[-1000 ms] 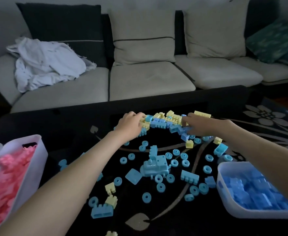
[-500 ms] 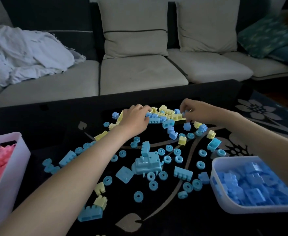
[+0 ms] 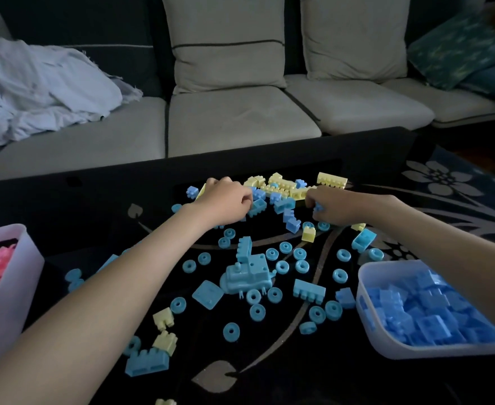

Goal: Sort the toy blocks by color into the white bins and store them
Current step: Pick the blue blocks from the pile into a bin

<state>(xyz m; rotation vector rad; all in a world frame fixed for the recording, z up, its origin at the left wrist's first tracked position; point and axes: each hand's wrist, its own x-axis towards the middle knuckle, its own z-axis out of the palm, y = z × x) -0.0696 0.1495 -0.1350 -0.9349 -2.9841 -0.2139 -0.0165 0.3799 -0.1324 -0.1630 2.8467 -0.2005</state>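
Head view. Blocks of 2 colours, yellow and blue, form a mixed pile (image 3: 281,188) near the far edge of the counter (image 3: 94,206). Its long axis runs from left to right, parallel to that edge. Both hands are at this pile, 1 at each end, apart from each other.

The left hand (image 3: 226,200) lies knuckles up at the left end, with its fingers curled down among the blocks. Whether it holds one I cannot tell. The right hand (image 3: 337,206) is at the right end, and its curled fingers seem to pinch a small blue block (image 3: 318,208).

The blue bin (image 3: 366,273) stands at the near right corner with many blue blocks inside. It lies toward the near edge and to the right of the right hand, so this hand is clearly the nearer one. The pink bin (image 3: 21,258) is at the left edge, closer to the left hand.

I judge the coming carry is short for the right hand: back toward the near edge, over the loose blue rings (image 3: 281,266). No bin for yellow is visible.
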